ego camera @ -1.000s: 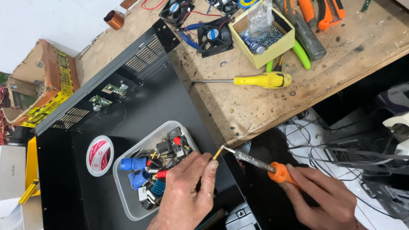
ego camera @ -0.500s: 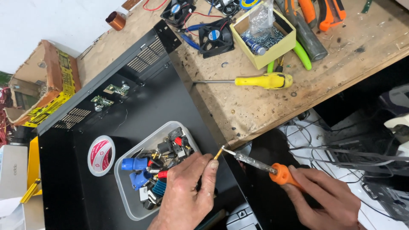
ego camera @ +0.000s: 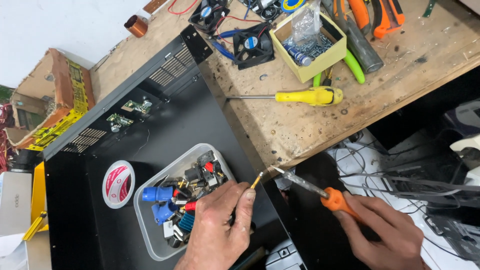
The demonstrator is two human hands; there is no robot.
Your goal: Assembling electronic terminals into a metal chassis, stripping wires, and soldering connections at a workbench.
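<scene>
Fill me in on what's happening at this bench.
A person is soldering. The right hand grips an orange-handled soldering iron, its tip brought up to a small brass-coloured part pinched in the left hand. That hand rests over a clear plastic tub of connectors sitting on a black metal chassis. A yellow screwdriver lies on the wooden bench.

Scuffed wooden counter point(ego camera: 300, 125) carries yellow-handled screwdriver point(ego camera: 300, 96), yellow cardboard box point(ego camera: 311, 45) of screws, two black fans point(ego camera: 252, 42), orange-handled pliers point(ego camera: 372, 15), copper coil point(ego camera: 136, 26), black metal case point(ego camera: 165, 125) overhanging edge.
</scene>
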